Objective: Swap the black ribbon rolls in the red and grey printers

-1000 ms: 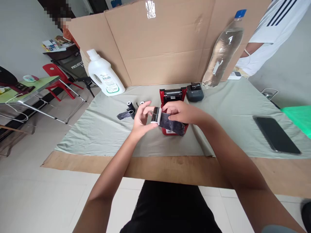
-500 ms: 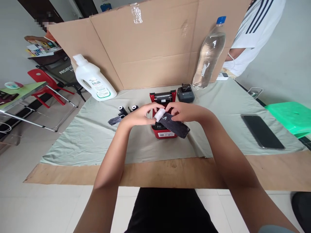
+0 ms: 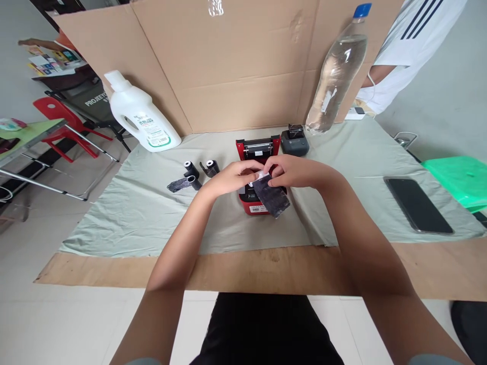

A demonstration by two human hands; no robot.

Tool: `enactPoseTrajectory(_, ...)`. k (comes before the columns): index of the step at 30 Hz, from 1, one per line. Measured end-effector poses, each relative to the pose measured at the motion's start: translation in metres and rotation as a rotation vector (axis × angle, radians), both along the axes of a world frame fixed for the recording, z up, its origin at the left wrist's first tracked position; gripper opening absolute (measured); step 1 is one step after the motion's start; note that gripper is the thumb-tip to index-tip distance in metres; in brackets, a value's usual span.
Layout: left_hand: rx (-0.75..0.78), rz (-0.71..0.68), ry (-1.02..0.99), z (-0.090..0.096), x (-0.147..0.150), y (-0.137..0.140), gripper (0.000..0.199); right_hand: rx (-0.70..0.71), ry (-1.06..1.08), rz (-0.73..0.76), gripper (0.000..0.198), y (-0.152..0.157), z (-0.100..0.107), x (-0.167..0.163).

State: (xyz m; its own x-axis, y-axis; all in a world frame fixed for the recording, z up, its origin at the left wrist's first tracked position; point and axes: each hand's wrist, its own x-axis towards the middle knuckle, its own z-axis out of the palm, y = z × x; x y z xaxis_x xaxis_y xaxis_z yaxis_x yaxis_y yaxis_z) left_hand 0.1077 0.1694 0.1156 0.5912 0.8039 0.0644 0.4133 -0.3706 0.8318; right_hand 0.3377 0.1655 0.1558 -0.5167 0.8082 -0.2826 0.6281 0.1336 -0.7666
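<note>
My left hand (image 3: 239, 177) is closed in a pinch on a small white roll (image 3: 262, 175), mostly hidden by fingers. Close beside it, my right hand (image 3: 292, 171) pinches the top of a dark, crinkled ribbon strip (image 3: 272, 196), which hangs down from the roll. Both hands are held over a red and black printer (image 3: 254, 207) with its lid raised at the back. The fingers and the strip cover much of its middle. Left of my left hand lie several black ribbon rolls (image 3: 190, 169), one with a loose tail.
A white jug (image 3: 142, 116) and a clear water bottle (image 3: 338, 81) lean against a cardboard panel (image 3: 236, 66). A small dark grey device (image 3: 295, 142) stands behind the printer's right side. A phone (image 3: 417, 205) lies at right, near a green stool (image 3: 456, 177). Another person's white sleeve (image 3: 422, 35) shows behind.
The dark strip has swung from slanting rightward to hanging more steeply. My fingers have closed further over the white roll, so less of it shows. The whole view has shifted slightly.
</note>
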Motion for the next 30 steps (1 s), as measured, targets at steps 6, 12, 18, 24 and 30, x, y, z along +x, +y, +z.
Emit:
enactPoseTrajectory(6,0.135,0.125,0.003,-0.013,0.006,0.004,0.031,0.058,0.084,-0.223,0.019,-0.001,0.012,0.009)
enactPoseTrajectory(12,0.152,0.113,-0.023,0.009,-0.024,0.001,0.042,0.104,0.161,-0.303,0.016,-0.003,0.019,0.019)
enactPoseTrajectory(18,0.276,0.494,-0.074,0.029,-0.096,-0.024,0.041,0.175,0.223,-0.307,0.018,0.006,0.013,0.024)
enactPoseTrajectory(24,0.171,0.510,0.185,0.003,-0.135,-0.030,0.043,0.205,0.242,-0.293,0.016,0.010,0.012,0.024)
enactPoseTrajectory(30,0.105,0.443,0.035,0.012,-0.112,-0.059,0.054,0.252,0.402,-0.158,0.019,-0.012,0.005,-0.013)
